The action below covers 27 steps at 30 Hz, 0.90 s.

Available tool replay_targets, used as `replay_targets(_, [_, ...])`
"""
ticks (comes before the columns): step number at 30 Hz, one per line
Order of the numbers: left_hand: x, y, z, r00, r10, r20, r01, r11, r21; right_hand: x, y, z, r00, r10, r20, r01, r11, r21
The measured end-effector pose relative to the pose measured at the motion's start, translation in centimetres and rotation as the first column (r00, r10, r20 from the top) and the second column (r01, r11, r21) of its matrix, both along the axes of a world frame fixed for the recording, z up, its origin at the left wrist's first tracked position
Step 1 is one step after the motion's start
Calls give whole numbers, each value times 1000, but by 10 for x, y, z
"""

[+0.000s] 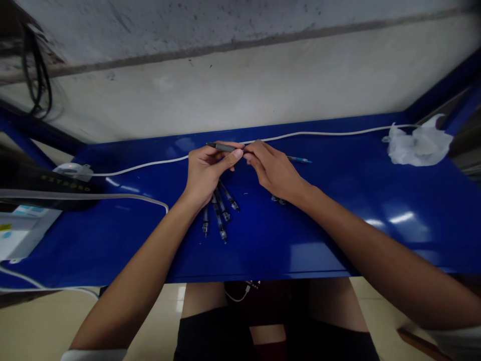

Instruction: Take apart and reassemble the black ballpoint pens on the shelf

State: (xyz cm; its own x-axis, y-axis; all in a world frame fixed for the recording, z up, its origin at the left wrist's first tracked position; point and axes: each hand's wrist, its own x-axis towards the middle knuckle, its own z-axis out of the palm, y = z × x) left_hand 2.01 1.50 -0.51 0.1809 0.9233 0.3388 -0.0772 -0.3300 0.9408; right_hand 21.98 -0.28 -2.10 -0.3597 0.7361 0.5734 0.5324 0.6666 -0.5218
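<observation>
Pen with dark grey grip (224, 147): lying across the left fingers, its dark end poking out left past them, its other end reaching the right fingertips.
Left hand (205, 173): thumb pressing toward the curled fingers, pinching the pen.
Right hand (273, 170): thumb and index finger closed together at the pen's right end; what they grip is mostly hidden.
Clear-barrelled pens (219, 218): fanned on the blue table (259, 245), nearer the body than the left fingers.
Blue-tipped pen (299, 160): right of the right fingers.
White cable (330, 133): running beyond the right fingers.
</observation>
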Motion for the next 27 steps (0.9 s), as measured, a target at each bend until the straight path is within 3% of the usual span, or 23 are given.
replay_targets(4, [0,0,-1,1000,-7,8,7,1000,9,0,0,-1,998,11,-60,-11,1000,-1])
replay_targets(18, [1,-1,-1,1000,5,25,-5,1000,1,1,0,1,999,-41,23,41,999,10])
replay_targets(27, [0,0,-1,999,10,44,-9,1000,-27,0,1,-1,999,-40,-11,40,999,10])
